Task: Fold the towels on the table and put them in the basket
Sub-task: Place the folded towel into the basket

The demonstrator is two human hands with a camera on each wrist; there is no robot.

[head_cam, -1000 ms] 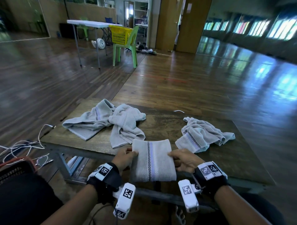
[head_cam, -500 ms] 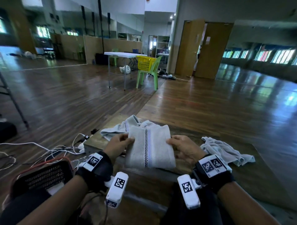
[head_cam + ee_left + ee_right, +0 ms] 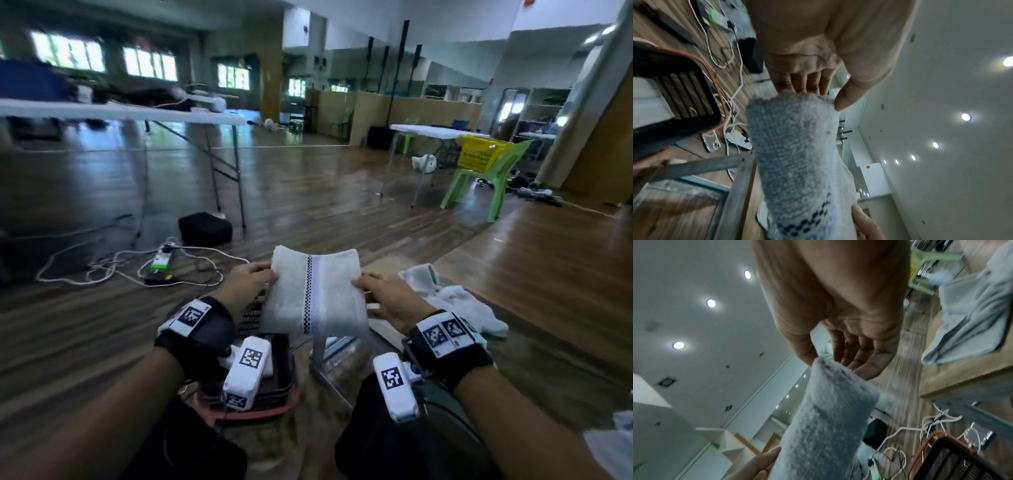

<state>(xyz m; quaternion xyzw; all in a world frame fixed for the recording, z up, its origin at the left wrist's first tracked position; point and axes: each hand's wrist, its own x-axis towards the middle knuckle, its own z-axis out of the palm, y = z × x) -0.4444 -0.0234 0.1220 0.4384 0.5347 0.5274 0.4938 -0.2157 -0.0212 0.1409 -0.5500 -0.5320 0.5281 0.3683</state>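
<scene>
A folded grey-white towel [image 3: 315, 294] with a checkered stripe hangs in the air between my two hands. My left hand [image 3: 270, 274] pinches its left edge, thumb on top and fingers underneath, as the left wrist view shows on the towel [image 3: 797, 154]. My right hand [image 3: 356, 282] pinches the right edge the same way, seen in the right wrist view on the towel [image 3: 828, 418]. The dark basket [image 3: 281, 387] with an orange-red rim stands on the floor just below the towel. Unfolded towels [image 3: 459, 305] lie on the wooden table [image 3: 966, 379] to my right.
A power strip [image 3: 161, 262] with loose white cables and a black box [image 3: 205, 228] lie on the floor beyond the basket. A white folding table [image 3: 120, 113] stands far left, and a green chair [image 3: 479, 185] with a yellow basket far right.
Both hands have lifted the folded towel off the table and carried it left, over the basket. My view has swung left with it.
</scene>
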